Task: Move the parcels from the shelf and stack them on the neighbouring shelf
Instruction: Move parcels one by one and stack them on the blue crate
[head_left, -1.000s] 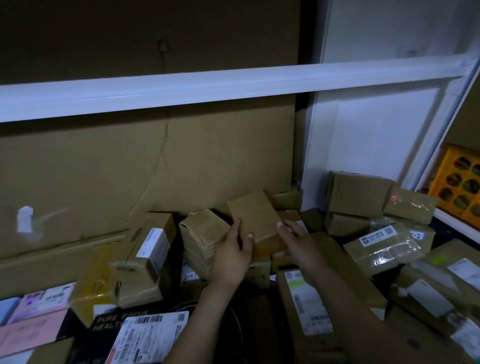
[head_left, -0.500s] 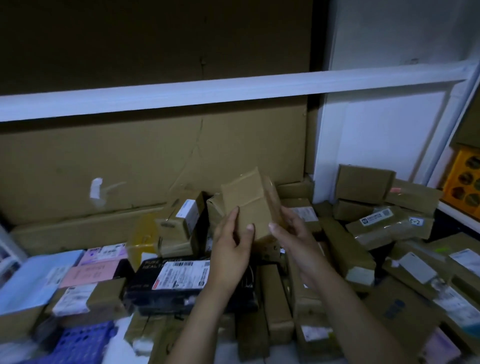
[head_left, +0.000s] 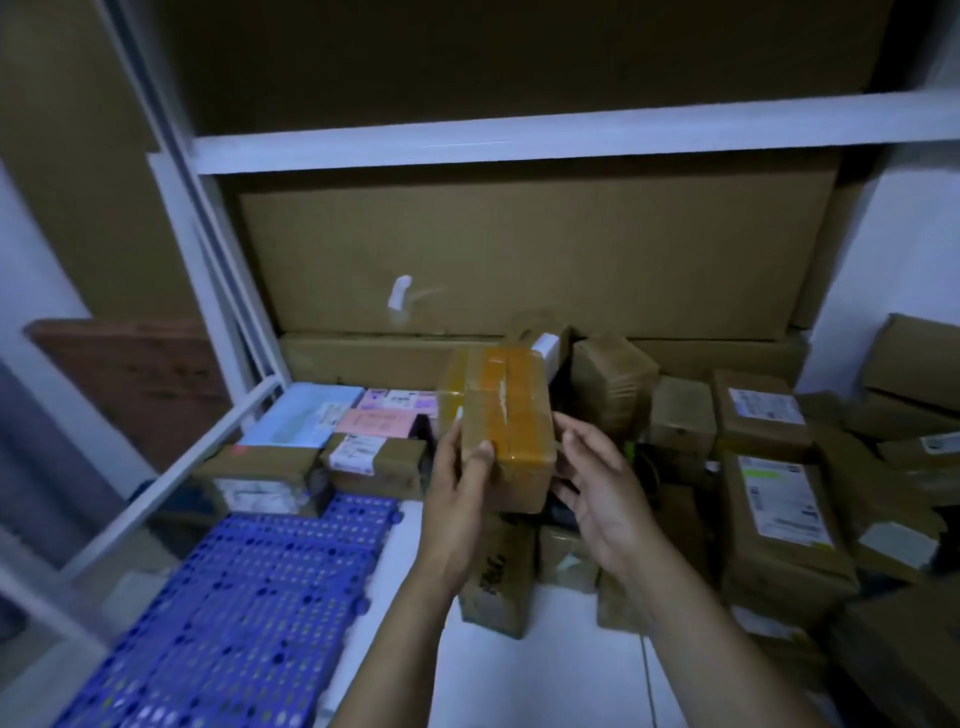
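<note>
Shelf bay (head_left: 519, 137) | left hand (head_left: 457, 499) fingers clamped on taped parcel (head_left: 511, 415) | right hand (head_left: 602, 499) fingers apart beside it

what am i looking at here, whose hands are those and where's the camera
There is no machine: these are a person's two bare hands. The single picture comes from a camera worn on their head, looking forward and down into a white shelf. The left hand grips a taped box, thumb on its front; the right hand is open at the box's right side. Below lie many parcels, piled at the right, with a pink parcel and a blue mat at the left.
</note>
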